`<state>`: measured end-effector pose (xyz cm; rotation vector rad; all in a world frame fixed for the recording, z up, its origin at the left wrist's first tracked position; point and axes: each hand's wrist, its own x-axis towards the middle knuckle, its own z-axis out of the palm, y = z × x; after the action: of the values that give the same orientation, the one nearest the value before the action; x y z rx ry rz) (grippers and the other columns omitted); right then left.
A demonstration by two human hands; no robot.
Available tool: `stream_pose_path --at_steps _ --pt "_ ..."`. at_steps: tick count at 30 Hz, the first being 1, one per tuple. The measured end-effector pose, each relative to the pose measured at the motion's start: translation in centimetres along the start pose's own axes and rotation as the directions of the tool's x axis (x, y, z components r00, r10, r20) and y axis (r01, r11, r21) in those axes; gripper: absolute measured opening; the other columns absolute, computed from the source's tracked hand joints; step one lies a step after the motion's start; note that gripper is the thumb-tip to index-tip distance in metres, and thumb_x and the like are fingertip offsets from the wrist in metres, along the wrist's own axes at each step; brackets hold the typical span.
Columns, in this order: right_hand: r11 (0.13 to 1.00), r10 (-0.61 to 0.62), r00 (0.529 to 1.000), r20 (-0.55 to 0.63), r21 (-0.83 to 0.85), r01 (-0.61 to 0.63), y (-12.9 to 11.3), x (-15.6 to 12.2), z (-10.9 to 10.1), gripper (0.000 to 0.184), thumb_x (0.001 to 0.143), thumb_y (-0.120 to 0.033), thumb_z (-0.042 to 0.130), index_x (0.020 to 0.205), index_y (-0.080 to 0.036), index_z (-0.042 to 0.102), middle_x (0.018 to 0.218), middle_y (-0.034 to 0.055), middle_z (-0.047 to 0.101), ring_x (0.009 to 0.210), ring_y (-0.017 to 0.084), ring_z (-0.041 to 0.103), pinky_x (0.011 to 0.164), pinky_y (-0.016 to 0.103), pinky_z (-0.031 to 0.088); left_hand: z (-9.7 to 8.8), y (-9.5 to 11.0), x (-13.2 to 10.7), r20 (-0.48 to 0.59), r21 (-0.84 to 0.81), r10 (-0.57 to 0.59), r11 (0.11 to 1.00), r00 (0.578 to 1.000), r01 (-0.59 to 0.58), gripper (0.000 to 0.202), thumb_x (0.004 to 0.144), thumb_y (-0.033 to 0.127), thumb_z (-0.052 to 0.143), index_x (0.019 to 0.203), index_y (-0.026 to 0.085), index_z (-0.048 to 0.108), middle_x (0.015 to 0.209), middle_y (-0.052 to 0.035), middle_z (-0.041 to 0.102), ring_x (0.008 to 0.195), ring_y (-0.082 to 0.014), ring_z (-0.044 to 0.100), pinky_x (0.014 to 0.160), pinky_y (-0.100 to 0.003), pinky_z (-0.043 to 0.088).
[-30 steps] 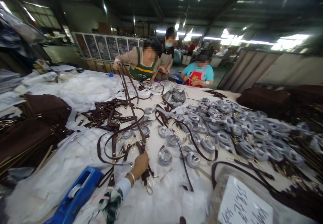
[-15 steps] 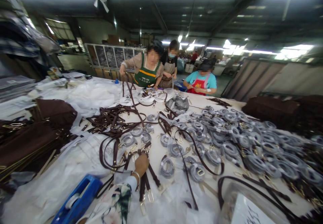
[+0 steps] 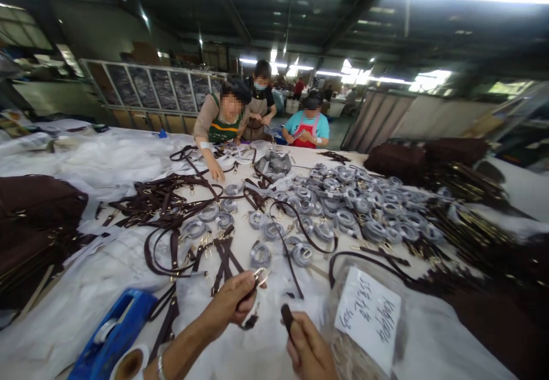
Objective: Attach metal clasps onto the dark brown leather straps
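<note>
My left hand (image 3: 231,300) is closed around the buckle end of a dark brown leather strap (image 3: 253,288), lifted just above the table at the bottom centre. My right hand (image 3: 309,350) pinches another dark strap end (image 3: 286,315) a short way to the right. More brown straps (image 3: 223,257) lie spread on the white table (image 3: 274,346) just beyond my hands. Further out lies a large heap of coiled straps wrapped in grey film (image 3: 343,208).
A blue tape dispenser (image 3: 112,334) lies at the bottom left. A clear bag with a handwritten label (image 3: 369,317) stands at my right. Dark brown bags (image 3: 38,208) are stacked left and right. Three people (image 3: 223,120) work at the table's far end.
My left hand has pulled back from the straps on the table and lifted a strap end. My right hand has come into view with another end. The view has swung right.
</note>
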<state>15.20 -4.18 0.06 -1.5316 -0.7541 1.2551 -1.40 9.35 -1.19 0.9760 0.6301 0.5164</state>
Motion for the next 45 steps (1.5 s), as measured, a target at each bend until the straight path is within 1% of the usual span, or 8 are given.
stream_pose_path --at_steps 5,12,17,28,31,37,41,45 --pt "0.993 -0.049 0.977 0.209 0.119 0.025 -1.4 -1.4 -0.7 0.039 0.091 -0.059 0.046 0.091 -0.022 0.056 0.056 -0.0099 0.028 0.047 0.007 0.022 0.043 0.021 0.014 5.0 1.3 -3.9 0.119 -0.112 0.033 0.993 0.992 -0.02 0.035 0.092 0.047 0.054 0.086 0.012 0.059 0.071 -0.0028 0.054 0.055 -0.0088 0.047 0.052 -0.021 0.036" --pt "0.996 -0.091 0.97 0.227 0.028 0.087 -2.3 -6.4 -2.9 0.034 0.092 -0.052 0.048 0.09 -0.02 0.06 0.068 -0.0058 0.04 0.057 0.008 0.031 0.051 0.02 0.025 8.7 -0.8 -6.4 0.219 -0.018 -0.1 0.994 0.971 0.106 0.039 0.088 0.05 0.057 0.081 0.012 0.061 0.063 -0.0013 0.053 0.047 -0.0071 0.036 0.047 -0.022 0.024" --pt "0.982 -0.188 0.95 0.25 0.064 0.177 -2.3 -8.8 -4.0 0.033 0.096 -0.049 0.041 0.112 -0.023 0.054 0.066 -0.0069 0.038 0.057 0.01 0.033 0.052 0.021 0.028 11.5 -1.9 -7.8 0.312 0.129 -0.201 0.977 0.928 0.169 0.041 0.084 0.051 0.059 0.073 0.012 0.06 0.059 -0.0014 0.052 0.045 -0.0085 0.038 0.048 -0.024 0.025" --pt "0.885 -0.351 0.913 0.209 -0.245 0.397 -3.0 -13.2 -4.8 0.035 0.1 -0.04 0.031 0.126 -0.024 0.05 0.07 -0.0017 0.069 0.066 0.018 0.063 0.062 0.025 0.039 13.7 -3.9 -10.1 0.198 0.286 -0.013 0.957 0.98 -0.045 0.034 0.087 0.05 0.058 0.097 0.019 0.046 0.064 0.0012 0.06 0.046 -0.0097 0.048 0.046 -0.02 0.034" --pt "0.817 -0.409 0.893 0.187 -0.361 0.45 -2.7 -14.0 -4.3 0.041 0.095 -0.037 0.048 0.133 -0.024 0.043 0.079 0.0002 0.073 0.07 0.021 0.066 0.066 0.027 0.04 14.7 -4.6 -10.8 0.117 0.299 0.047 0.951 0.992 -0.08 0.032 0.087 0.047 0.059 0.099 0.02 0.047 0.063 0.0044 0.056 0.045 -0.0082 0.044 0.042 -0.018 0.031" --pt "0.82 -0.495 0.859 -0.133 -0.399 0.411 -0.6 -13.8 -2.3 0.022 0.096 -0.031 0.042 0.096 -0.023 0.063 0.073 0.0002 0.064 0.066 0.018 0.06 0.063 0.027 0.037 15.8 -5.4 -11.4 0.111 0.29 0.051 0.954 0.993 -0.081 0.031 0.09 0.044 0.057 0.107 0.019 0.05 0.063 0.0046 0.057 0.042 -0.0056 0.04 0.04 -0.017 0.026" --pt "0.933 -0.315 0.846 -0.43 0.023 0.359 0.7 -12.5 -2.4 0.024 0.085 -0.041 0.062 0.073 -0.021 0.064 0.07 -0.0018 0.058 0.07 0.016 0.054 0.066 0.026 0.038 15.5 -5.8 -10.8 0.053 0.199 -0.065 0.978 0.996 0.053 0.059 0.072 0.048 0.075 0.116 0.016 0.053 0.059 0.0044 0.059 0.037 -0.0047 0.036 0.036 -0.017 0.022" --pt "0.902 -0.118 0.889 -0.443 0.326 0.282 1.6 -11.4 -4.0 0.03 0.087 -0.048 0.057 0.085 -0.018 0.062 0.07 -0.0012 0.059 0.06 0.013 0.051 0.053 0.024 0.038 14.5 -6.8 -10.5 0.066 0.177 -0.261 0.953 0.963 0.246 0.058 0.067 0.052 0.077 0.104 0.009 0.065 0.052 0.0013 0.06 0.033 -0.0035 0.033 0.035 -0.018 0.016"
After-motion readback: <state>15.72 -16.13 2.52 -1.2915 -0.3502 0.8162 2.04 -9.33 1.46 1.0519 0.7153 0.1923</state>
